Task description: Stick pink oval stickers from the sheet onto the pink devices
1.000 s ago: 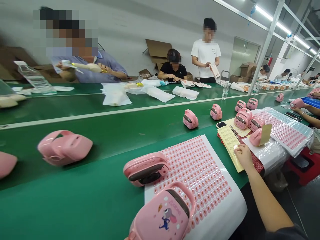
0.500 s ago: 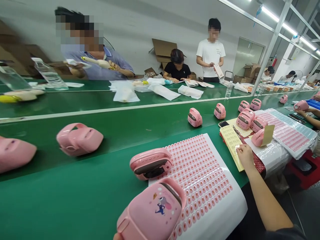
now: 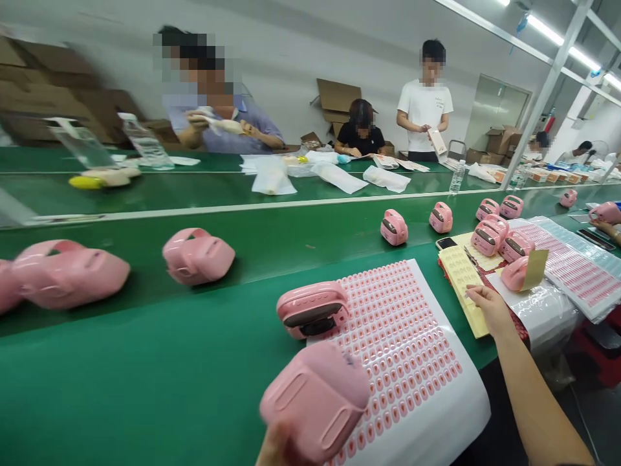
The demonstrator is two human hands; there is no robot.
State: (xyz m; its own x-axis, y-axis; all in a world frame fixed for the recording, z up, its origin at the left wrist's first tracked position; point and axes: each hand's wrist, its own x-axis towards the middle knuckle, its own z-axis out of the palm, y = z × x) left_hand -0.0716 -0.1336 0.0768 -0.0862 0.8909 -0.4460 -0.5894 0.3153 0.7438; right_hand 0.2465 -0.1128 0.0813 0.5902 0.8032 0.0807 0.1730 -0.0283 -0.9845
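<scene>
The 2 hands are well apart. The left hand [image 3: 280, 446] is wrapped around a pink plastic machine with a handle [image 3: 315, 401], holding it up over the edge of a white sheet with rows of small pink stickers [image 3: 412, 369]. Just past it, a second pink plastic machine [image 3: 313, 309] sits on that sheet. The right hand [image 3: 492, 309] lies on a yellow paper sheet of labels [image 3: 458, 288], and I cannot tell if its fingers pinch the paper. Under all this is a long green belt [image 3: 145, 336], with more pink machines [image 3: 488, 236] near the right hand.
</scene>
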